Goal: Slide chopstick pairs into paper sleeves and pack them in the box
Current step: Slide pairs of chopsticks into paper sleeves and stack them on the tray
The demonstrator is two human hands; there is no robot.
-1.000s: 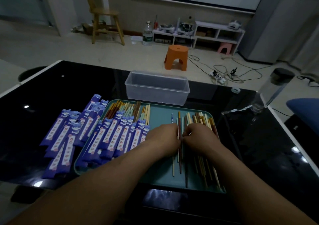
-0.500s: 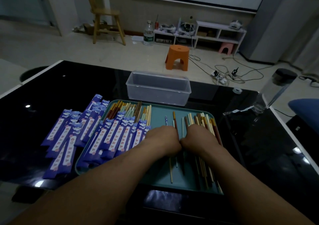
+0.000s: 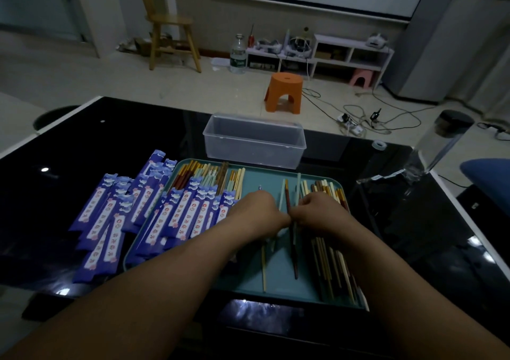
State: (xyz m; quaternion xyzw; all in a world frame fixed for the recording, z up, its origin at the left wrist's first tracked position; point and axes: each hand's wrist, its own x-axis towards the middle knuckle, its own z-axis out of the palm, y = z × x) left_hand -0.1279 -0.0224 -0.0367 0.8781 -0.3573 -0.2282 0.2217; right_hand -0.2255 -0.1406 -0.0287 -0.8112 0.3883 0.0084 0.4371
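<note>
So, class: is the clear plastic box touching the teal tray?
Apart. The head view shows a strip of black table between the clear plastic box and the teal tray's far rim.

The tray (image 3: 249,281) lies on the table (image 3: 82,133), the box (image 3: 254,140) behind it, sleeves (image 3: 116,216) on its left, loose chopsticks (image 3: 331,263) in its right part.

Fingers of left hand (image 3: 258,212) and right hand (image 3: 320,213) curl under the knuckles, out of sight; whether either grips the dark chopstick (image 3: 292,245) running between them cannot be told. Forearms cover the near ends of the blue sleeves (image 3: 176,216) on the teal tray (image 3: 278,277) and part of the loose chopsticks there. Print on the sleeves too small to read; both arms run off the bottom edge, and the desk (image 3: 82,138) is cut off at left and right.
</note>
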